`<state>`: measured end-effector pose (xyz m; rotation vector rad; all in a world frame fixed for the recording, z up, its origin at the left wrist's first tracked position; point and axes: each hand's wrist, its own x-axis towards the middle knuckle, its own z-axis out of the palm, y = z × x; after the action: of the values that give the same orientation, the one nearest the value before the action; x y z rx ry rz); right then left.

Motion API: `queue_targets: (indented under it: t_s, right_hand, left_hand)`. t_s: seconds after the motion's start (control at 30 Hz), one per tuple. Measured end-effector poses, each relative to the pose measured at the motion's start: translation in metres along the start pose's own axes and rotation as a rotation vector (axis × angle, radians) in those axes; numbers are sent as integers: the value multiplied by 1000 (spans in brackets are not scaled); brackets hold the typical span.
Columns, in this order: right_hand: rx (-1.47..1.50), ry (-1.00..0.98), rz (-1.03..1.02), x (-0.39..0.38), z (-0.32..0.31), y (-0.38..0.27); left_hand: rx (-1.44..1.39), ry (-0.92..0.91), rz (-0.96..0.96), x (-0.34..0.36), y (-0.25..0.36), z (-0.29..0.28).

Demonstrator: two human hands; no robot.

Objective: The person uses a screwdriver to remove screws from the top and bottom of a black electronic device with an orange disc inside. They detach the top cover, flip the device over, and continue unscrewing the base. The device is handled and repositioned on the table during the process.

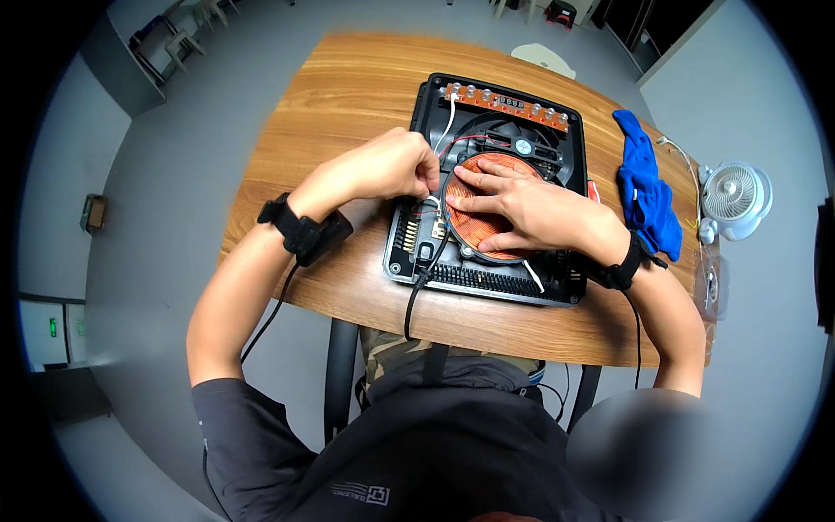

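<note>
Presumably to steady it, the right hand [544, 209] spreads its fingers over the copper coil [472, 226] in the black housing [504, 295] on the bench [348, 96]; the left hand's [402, 165] fingers bunch beside it, their grip unclear.

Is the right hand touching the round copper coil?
Touching. The head view shows the right hand lying palm-down with its fingers spread across the face of the copper coil.
</note>
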<state>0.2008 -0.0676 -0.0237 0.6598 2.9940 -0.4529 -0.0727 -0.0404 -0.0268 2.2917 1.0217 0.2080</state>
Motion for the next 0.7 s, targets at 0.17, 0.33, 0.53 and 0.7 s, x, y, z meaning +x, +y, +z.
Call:
queue_targets:
  t_s: [0.17,0.33,0.53,0.7]
  right_hand:
    - [5,-4,-4,-1,0,1]
    - [31,-31,5,-1,-2,-1]
    - [-7,9,-5,-2,3,1]
    - [2,-12,21,-3,-3,-3]
  left_hand:
    - [92,44,65,-5,-6,6]
    - [108,60,-4,-4,-6,12]
    - [62,19,-15,-7,-1,4]
    - [96,113,-102,-22,-8,-27]
